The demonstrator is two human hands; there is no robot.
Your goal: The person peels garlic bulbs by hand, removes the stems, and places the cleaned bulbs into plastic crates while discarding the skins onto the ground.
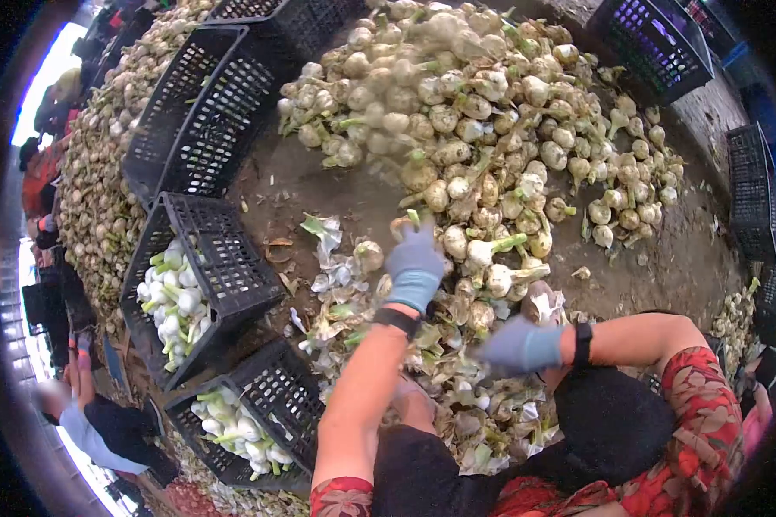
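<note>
My left hand (416, 263), in a grey-blue glove, reaches forward at the near edge of a big heap of untrimmed garlic (483, 112). Its fingers are closed around a garlic bulb (400, 227) with a short green stem, partly covered by the fingers. My right hand (519, 345), gloved alike, hovers over the peelings near my knees, smeared by motion; whether it holds anything does not show. Just beyond it lie garlic bulbs with long stems (513, 276). Loose skins and trimmings (466, 414) cover the floor between my legs.
To my left stand black crates (241, 276) (284, 401) holding cleaned white garlic (174, 302). More black crates (211, 121) are behind them, others (655, 43) at the far right. A second garlic heap (103, 189) runs along the left, where other people (103, 431) sit.
</note>
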